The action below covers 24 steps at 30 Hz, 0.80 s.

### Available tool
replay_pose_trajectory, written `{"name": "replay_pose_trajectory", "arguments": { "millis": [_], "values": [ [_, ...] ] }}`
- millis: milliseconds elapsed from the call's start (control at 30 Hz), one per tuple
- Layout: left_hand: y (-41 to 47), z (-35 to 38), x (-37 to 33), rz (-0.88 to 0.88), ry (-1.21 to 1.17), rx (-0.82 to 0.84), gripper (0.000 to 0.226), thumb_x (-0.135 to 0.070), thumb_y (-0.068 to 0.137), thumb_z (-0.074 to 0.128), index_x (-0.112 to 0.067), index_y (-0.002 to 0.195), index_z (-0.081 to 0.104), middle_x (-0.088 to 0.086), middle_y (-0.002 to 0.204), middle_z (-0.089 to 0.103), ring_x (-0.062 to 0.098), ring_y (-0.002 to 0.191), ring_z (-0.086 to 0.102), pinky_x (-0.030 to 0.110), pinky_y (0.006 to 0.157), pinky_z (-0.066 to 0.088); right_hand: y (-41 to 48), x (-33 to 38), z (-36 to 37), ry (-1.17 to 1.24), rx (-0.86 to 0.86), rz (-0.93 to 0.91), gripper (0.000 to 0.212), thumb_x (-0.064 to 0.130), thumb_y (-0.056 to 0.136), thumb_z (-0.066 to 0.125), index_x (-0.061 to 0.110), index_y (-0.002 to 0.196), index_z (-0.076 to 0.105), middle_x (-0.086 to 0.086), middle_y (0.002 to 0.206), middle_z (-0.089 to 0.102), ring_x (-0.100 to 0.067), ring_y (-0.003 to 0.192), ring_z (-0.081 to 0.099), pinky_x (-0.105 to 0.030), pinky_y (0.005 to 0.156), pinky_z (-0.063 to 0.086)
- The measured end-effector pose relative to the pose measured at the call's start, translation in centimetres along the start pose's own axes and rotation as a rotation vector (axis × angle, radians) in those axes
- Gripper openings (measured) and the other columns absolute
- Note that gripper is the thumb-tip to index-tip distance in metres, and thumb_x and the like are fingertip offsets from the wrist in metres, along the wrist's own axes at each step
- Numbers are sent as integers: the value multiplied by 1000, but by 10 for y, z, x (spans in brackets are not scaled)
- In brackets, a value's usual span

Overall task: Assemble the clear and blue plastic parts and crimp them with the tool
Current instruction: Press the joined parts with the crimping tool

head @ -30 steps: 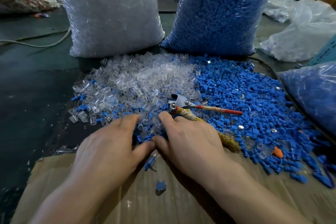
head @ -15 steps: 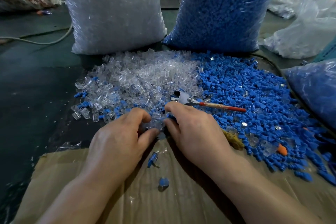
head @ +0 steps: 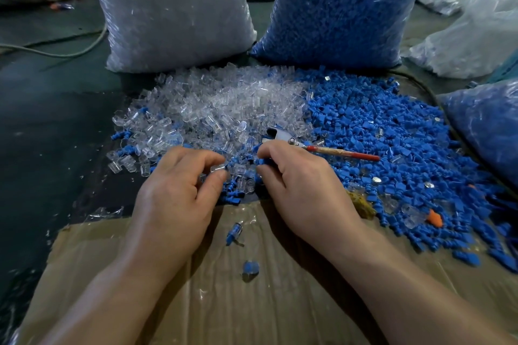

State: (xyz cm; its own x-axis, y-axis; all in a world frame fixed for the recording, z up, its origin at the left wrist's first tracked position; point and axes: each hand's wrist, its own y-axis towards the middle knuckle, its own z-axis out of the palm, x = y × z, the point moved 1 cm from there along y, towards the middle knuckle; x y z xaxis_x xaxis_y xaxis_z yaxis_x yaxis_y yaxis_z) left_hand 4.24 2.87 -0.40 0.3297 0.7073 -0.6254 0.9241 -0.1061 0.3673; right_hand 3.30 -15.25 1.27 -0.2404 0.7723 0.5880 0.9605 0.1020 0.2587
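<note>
A pile of clear plastic parts (head: 224, 109) lies beside a pile of blue plastic parts (head: 378, 131) on the dark surface. My left hand (head: 179, 193) pinches one clear part (head: 218, 168) between thumb and forefinger at the near edge of the piles. My right hand (head: 302, 187) grips the crimping tool (head: 280, 134). The tool's red handle (head: 344, 152) sticks out to the right and its yellow-wrapped handle (head: 361, 204) passes under the palm. The right thumb and forefinger also touch a blue part (head: 259, 161). Two assembled clear-and-blue pieces (head: 234, 232) (head: 250, 267) lie on the cardboard (head: 224, 311).
A big bag of clear parts (head: 173, 8) and a big bag of blue parts (head: 342, 5) stand behind the piles. Another bag of blue parts (head: 487, 126) sits at the right. A cable (head: 56, 50) runs at the far left. An orange piece (head: 434, 217) lies among the blue parts.
Both hands have moved forward off the cardboard into the near edge of the piles. The left fingers have closed on a clear part. The tool has moved along with the right hand.
</note>
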Motion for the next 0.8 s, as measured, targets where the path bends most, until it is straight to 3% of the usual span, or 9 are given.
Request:
{"name": "replay_pose_trajectory", "arguments": {
  "millis": [167,433,533,633,800],
  "values": [
    [0,-2,1,-27,-61,-80,15,-33,90,66,-35,105,69,-21,100,53,-10,91,55,-3,74,36,0,2,-3,19,-8,28,11,35,98,54,24,97,54,11,89,56,-10,81,49,-32,72,40],
    [0,1,9,-143,-205,-96,17,-35,91,70,-44,105,67,-22,99,62,-3,87,61,29,72,51,-8,10,-8,19,-37,-44,19,33,101,46,22,106,60,8,101,59,-13,89,56,-38,79,47],
    [1,1,9,-204,-276,-73,18,-39,85,70,-48,101,66,-24,89,69,-3,73,63,33,69,54,-15,23,-8,7,112,-226,18,25,99,51,15,107,64,1,99,66,-17,93,57,-37,83,46],
    [0,3,9,-286,-376,-78,20,-46,75,67,-42,94,68,-14,80,71,10,67,65,49,72,59,-21,34,-2,-71,315,-423,16,22,96,57,8,100,65,-6,91,64,-26,86,53,-38,81,43],
    [-1,1,2,-293,-432,-32,31,-54,64,65,-37,89,67,-4,78,72,26,63,63,52,64,58,-25,34,-9,-69,382,-497,12,21,91,65,9,92,67,-4,83,62,-24,79,53,-31,76,43]
  ]
}}
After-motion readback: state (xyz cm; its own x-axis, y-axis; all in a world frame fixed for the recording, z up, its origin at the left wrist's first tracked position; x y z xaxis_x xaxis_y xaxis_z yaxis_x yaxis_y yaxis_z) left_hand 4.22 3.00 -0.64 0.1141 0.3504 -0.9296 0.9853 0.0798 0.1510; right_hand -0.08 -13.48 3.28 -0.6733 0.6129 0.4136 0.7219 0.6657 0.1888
